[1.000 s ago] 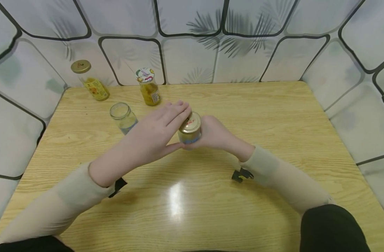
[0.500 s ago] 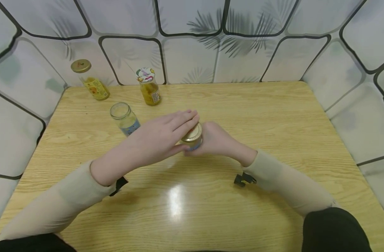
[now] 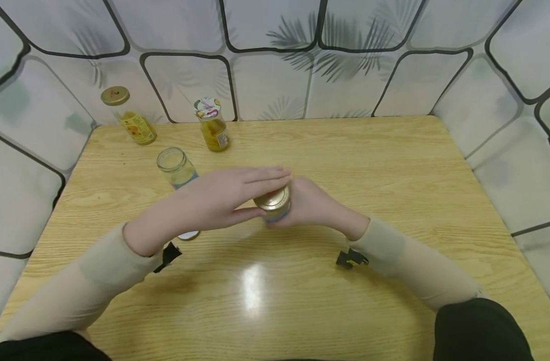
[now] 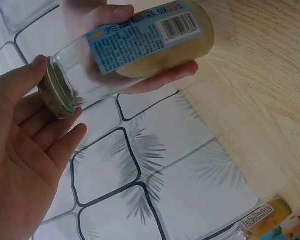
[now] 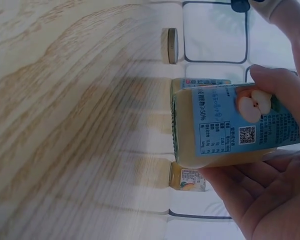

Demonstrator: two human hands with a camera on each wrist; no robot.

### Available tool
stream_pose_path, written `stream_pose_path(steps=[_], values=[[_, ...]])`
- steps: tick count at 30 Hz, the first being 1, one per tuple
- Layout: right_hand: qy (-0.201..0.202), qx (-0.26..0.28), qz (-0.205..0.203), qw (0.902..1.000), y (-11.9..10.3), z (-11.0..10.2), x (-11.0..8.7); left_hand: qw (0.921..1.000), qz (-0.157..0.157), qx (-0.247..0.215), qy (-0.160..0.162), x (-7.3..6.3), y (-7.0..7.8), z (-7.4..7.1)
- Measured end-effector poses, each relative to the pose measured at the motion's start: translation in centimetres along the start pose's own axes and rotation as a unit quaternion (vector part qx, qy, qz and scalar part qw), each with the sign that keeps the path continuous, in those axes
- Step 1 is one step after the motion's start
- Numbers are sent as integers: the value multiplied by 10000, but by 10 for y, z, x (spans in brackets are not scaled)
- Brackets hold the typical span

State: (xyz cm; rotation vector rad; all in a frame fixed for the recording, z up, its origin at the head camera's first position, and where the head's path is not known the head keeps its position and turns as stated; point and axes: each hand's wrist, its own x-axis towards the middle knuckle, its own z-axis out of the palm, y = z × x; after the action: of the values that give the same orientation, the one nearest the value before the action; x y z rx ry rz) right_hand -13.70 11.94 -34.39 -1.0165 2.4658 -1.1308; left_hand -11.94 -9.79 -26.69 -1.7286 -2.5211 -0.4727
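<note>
In the head view, my right hand holds a glass jar with a gold lid. The right wrist view shows fingers and thumb curled round its blue label, which pictures an apple. Pale yellow contents fill part of the jar, which is raised off the table and tilted. My left hand grips the lid, its thumb on the rim and fingers round the other side in the left wrist view. Part of the lid is hidden under those fingers in the head view.
A lidless jar stands behind my left hand, partly covered. A loose lid lies by my left wrist. Farther back stand a gold-lidded jar with a yellow label and a patterned-lid jar. A patterned curtain-like backdrop borders the table.
The held jar and both hands have come slightly nearer the body. My left hand has turned on the lid, fingers swinging rightward, and the loose lid beneath its wrist now shows.
</note>
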Motion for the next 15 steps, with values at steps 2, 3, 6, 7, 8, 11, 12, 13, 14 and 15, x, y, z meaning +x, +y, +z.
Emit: stream_pose_path(steps=[2, 3, 6, 7, 8, 11, 12, 13, 14, 15], values=[[-19, 53, 67, 10000, 0, 0, 0, 9999, -48, -139, 24, 0, -1, -1], [-40, 67, 75, 9999, -1, 1, 0, 9998, -76, -186, 46, 1, -1, -2], [-86, 67, 112, 9999, -1, 1, 0, 9995, -161, -247, 151, 1, 0, -3], [-99, 46, 122, 9999, -1, 2, 0, 9993, -184, -252, 185, 1, 1, -4], [-100, -4, 127, 9999, -2, 2, 0, 9993, -203, -243, 220, 1, 1, -5], [-114, -112, 138, 9998, -3, 1, 1, 9991, -274, -165, 266, 1, 3, -7], [-129, -129, 133, 9997, -3, 1, 1, 9991, -296, -154, 273, 0, 4, -8], [-137, -158, 122, 9997, -4, 1, 1, 9990, -318, -154, 276, 0, 4, -8], [-138, -191, 104, 9997, -4, 0, 1, 9989, -345, -163, 285, 0, 5, -9], [-146, -219, 83, 9996, -4, 0, 1, 9987, -374, -175, 289, 0, 5, -9]])
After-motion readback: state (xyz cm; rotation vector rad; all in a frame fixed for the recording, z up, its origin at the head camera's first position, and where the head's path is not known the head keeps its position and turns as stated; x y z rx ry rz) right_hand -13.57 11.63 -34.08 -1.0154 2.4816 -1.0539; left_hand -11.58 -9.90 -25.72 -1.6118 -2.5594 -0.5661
